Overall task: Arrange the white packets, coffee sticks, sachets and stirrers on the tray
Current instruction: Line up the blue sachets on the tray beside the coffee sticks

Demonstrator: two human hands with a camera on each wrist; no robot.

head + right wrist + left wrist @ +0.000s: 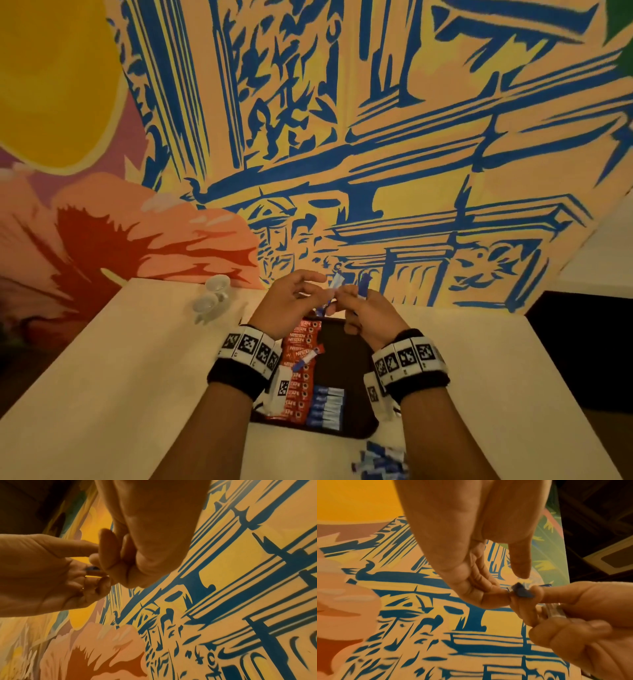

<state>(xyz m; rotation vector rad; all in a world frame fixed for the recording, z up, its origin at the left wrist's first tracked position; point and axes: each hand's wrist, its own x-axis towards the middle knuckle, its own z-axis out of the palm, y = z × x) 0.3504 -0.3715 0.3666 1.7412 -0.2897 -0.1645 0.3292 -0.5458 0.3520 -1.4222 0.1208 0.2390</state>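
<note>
Both hands hover above the far end of the dark tray (pixel 346 356). My left hand (pixel 320 289) pinches one end of a blue-and-white sachet (pixel 334 286); in the left wrist view its blue end (pixel 522 591) sits between fingertips of both hands. My right hand (pixel 349 299) grips the same sachet and holds another blue sachet (pixel 363 284) upright in its curled fingers. On the tray, red coffee sticks (pixel 298 346) lie in a column along the left side, with a row of blue-and-white sachets (pixel 325 407) beside them near the front. One loose sachet (pixel 305 361) lies across the red sticks.
A heap of loose blue sachets (pixel 380 462) lies on the white table (pixel 120 377) in front of the tray, at the lower right. Two upturned glass cups (pixel 212 294) stand at the back left by the painted wall (pixel 376 137).
</note>
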